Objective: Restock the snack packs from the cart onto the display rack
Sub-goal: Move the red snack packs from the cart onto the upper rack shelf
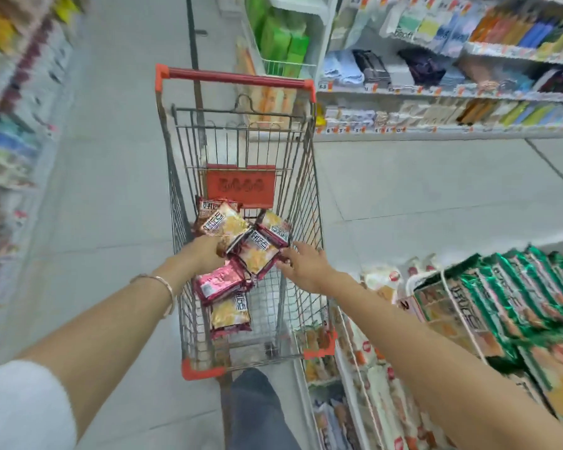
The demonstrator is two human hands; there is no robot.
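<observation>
Both inside cart rim (pixel 238 77) | left hand (pixel 205 254) grips snack pack (pixel 223 227) | right hand (pixel 306 266) splayed

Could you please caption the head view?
Left hand and right hand reach for snack packs in the cart, beside the display rack.

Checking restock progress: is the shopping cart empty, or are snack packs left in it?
Not empty. Several red-and-gold snack packs lie loose on the wire floor of the shopping cart.

Red-and-gold snack packs (pixel 257 254) lie jumbled in the wire cart (pixel 234 77) — display rack (pixel 351 362) just beside
</observation>
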